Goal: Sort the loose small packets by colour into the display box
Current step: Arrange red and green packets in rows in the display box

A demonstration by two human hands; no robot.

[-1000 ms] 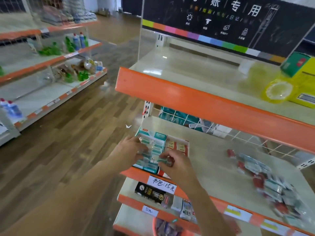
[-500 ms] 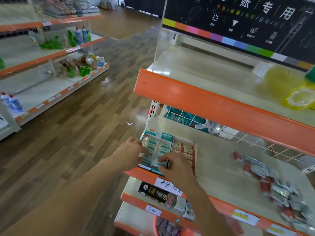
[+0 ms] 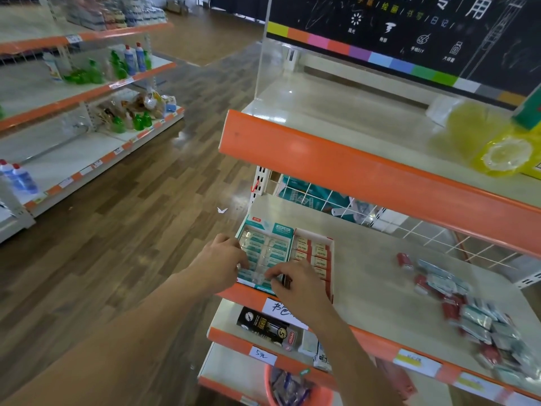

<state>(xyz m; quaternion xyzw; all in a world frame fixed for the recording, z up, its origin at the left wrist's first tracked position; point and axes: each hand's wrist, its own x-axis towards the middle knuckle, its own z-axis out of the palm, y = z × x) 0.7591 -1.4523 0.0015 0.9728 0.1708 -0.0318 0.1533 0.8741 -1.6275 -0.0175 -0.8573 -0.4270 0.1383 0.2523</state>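
Observation:
A display box (image 3: 330,253) stands at the front left of the middle shelf, its left half filled with rows of teal packets (image 3: 268,247) and its right half with red packets (image 3: 314,253). My left hand (image 3: 221,263) rests at the box's left wall, fingers curled against the front teal row. My right hand (image 3: 295,284) sits over the box's front edge and pinches a teal packet (image 3: 265,278) in the front row. A loose heap of red and teal packets (image 3: 468,312) lies on the shelf far right.
An orange-edged upper shelf (image 3: 336,168) overhangs the work shelf, carrying yellow packages (image 3: 503,150). Below are a black box (image 3: 268,328) and an orange bucket (image 3: 292,388). A wire mesh back (image 3: 409,227) closes the shelf. Across the wooden aisle stand shelves with bottles (image 3: 128,63).
Both hands stay at the box's front teal row; my right hand's fingers have shifted slightly on the front packet. The camera view has swung a little to the left.

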